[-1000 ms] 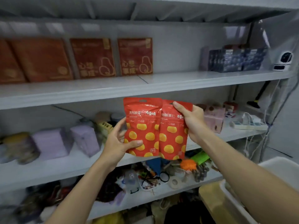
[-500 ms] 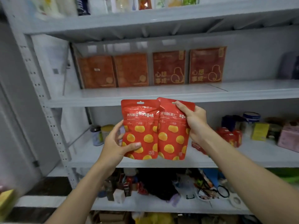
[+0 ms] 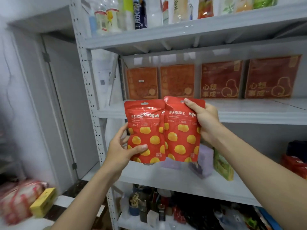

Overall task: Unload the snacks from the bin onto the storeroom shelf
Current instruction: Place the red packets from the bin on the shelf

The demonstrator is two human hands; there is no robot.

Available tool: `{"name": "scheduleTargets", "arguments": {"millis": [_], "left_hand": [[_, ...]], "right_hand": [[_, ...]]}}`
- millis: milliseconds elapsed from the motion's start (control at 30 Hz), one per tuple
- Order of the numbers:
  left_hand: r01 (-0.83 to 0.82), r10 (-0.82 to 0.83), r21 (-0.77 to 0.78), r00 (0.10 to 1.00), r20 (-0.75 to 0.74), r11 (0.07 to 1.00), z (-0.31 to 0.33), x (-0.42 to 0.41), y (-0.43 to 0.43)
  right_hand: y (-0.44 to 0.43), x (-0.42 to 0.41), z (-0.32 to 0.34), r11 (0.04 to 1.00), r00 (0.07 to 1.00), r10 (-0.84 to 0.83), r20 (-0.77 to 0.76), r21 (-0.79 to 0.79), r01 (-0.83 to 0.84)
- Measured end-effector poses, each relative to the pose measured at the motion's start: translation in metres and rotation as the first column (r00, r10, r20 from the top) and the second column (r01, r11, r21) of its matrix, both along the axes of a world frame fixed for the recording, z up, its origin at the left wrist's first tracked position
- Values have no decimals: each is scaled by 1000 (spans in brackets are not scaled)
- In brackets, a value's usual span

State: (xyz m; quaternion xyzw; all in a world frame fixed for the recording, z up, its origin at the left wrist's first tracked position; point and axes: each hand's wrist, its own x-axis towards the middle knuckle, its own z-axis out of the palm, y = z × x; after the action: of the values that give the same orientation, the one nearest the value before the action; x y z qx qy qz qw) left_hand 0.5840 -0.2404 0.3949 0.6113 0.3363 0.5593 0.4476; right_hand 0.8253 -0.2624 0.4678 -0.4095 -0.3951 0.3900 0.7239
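Two red snack pouches with yellow chestnut pictures are held upright side by side in front of the white metal shelf (image 3: pixel 249 112). My left hand (image 3: pixel 121 150) grips the lower left corner of the left pouch (image 3: pixel 146 128), thumb across its front. My right hand (image 3: pixel 206 122) holds the right pouch (image 3: pixel 181 133) by its upper right edge. Both pouches hang in the air just below that shelf board's front edge. The bin is out of view.
Red-orange flat boxes (image 3: pixel 221 80) stand along the back of the middle shelf. Bottles and packets (image 3: pixel 141 12) fill the top shelf. Purple and green boxes (image 3: pixel 222 165) sit on the lower shelf. The perforated upright (image 3: pixel 89 90) and a grey door lie left.
The view has swung left and up along the shelving; the top shelf's bottles now show. Both hands keep the same grip and have raised the pouches toward the middle shelf.
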Motion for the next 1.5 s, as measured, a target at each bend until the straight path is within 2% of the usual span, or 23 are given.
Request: {"name": "scheduleTargets", "arguments": {"millis": [300, 600, 933, 1133, 1300, 1500], "left_hand": [[-99, 99, 80, 995, 5, 992, 34, 2, 95], [-68, 71, 180, 997, -7, 981, 79, 11, 191], [7, 10, 190, 996, -88, 982, 100, -1, 302], [73, -60, 143, 994, -92, 987, 105, -9, 352], [123, -118, 54, 988, -99, 991, 100, -14, 386], [120, -120, -112, 993, 6, 986, 90, -24, 424]], "right_hand": [[107, -3, 34, 994, 997, 50, 57, 97, -56], [189, 0, 76, 988, 997, 29, 76, 147, -40], [279, -11, 90, 991, 998, -55, 22, 126, 52], [330, -16, 87, 997, 995, -69, -67, 24, 70], [382, -21, 73, 992, 991, -108, -75, -78, 102], [428, -25, 51, 983, 993, -26, -116, -182, 5]]}}
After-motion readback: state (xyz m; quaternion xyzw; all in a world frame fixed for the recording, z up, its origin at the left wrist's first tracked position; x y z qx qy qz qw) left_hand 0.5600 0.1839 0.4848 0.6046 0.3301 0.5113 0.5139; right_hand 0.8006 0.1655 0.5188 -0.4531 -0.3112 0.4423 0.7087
